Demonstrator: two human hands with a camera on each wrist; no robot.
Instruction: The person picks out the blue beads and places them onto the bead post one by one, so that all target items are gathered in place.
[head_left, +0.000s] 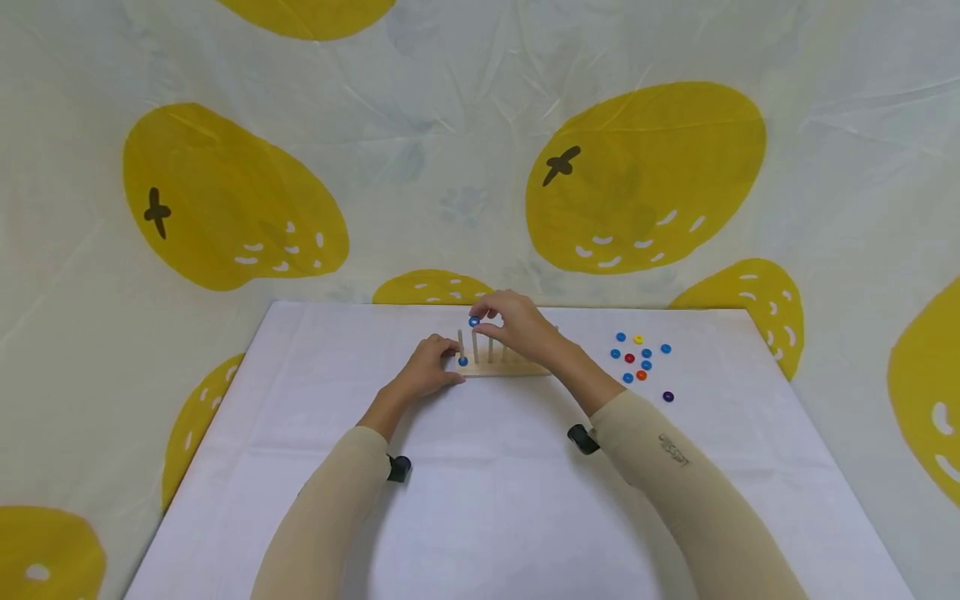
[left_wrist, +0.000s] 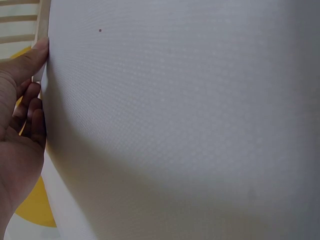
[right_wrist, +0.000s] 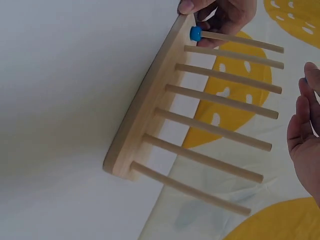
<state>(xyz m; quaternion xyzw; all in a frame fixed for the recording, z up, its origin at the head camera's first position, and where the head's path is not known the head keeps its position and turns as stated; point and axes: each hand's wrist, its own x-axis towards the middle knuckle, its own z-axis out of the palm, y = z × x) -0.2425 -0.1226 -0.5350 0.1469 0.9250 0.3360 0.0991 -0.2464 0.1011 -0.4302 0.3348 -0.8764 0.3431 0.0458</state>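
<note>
A wooden peg stand [head_left: 491, 368] with a row of upright pegs [right_wrist: 220, 96] is on the table. One blue ring [right_wrist: 195, 33] sits low on its leftmost peg. My left hand [head_left: 429, 367] grips the left end of the base, with the thumb [left_wrist: 39, 50] at the front side and the other fingers behind. Above the second peg from the left, my right hand [head_left: 517, 322] pinches another blue ring [head_left: 474, 322] between thumb and fingers. That ring is almost wholly hidden in the right wrist view.
To the right of the stand lie several loose rings, among them a yellow ring [head_left: 638, 339], a red ring [head_left: 629, 358], an orange ring [head_left: 641, 376] and blue ones. A dark purple ring [head_left: 668, 397] lies nearer the front. A patterned cloth [head_left: 450, 167] hangs behind the white table [head_left: 480, 517].
</note>
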